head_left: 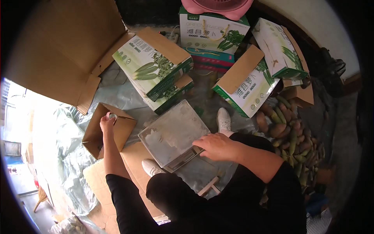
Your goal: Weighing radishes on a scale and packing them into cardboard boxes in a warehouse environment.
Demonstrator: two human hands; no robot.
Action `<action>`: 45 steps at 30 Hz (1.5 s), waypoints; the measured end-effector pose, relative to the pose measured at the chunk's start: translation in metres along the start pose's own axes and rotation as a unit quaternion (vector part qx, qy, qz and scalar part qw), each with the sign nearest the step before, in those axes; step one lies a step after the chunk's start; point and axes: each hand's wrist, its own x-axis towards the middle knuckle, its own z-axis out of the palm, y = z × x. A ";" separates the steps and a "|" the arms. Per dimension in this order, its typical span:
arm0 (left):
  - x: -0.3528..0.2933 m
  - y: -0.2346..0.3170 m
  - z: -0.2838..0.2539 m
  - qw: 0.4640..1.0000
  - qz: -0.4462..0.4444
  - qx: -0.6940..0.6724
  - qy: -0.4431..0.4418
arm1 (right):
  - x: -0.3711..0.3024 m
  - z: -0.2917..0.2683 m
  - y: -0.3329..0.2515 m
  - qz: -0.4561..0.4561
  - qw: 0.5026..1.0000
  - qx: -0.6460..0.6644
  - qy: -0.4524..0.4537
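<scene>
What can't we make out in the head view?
All head view:
- Floor of the small brown box: hidden by its walls, shadow and the left forearm.
- Near part of the ring-shaped roll: covered by the left hand.
- Readout on the scale: too small and angled.
- Underside of the right hand: turned away from the camera.
- Pink plastic item: cut off by the upper edge.

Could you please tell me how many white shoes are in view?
2: one white shoe is right of the scale, just beyond the right hand; the other white shoe is beside the scale's near left side.
</scene>
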 end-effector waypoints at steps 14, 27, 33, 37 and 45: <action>-0.213 0.150 -0.128 0.931 0.223 -0.275 0.085 | 0.005 -0.003 -0.027 -0.077 0.984 0.102 0.123; -0.408 0.209 -0.120 0.886 0.358 -0.246 -0.162 | -0.026 0.017 -0.054 -0.251 0.912 0.295 0.133; -0.459 0.231 -0.121 0.860 0.492 -0.103 -0.090 | -0.061 0.016 -0.054 -0.264 0.890 0.357 0.104; -0.484 0.223 -0.118 0.853 0.517 -0.070 -0.004 | -0.078 0.017 -0.062 -0.307 0.893 0.310 0.111; -0.523 0.209 -0.123 0.820 0.548 -0.168 0.002 | -0.126 0.036 -0.080 -0.319 0.875 0.349 0.103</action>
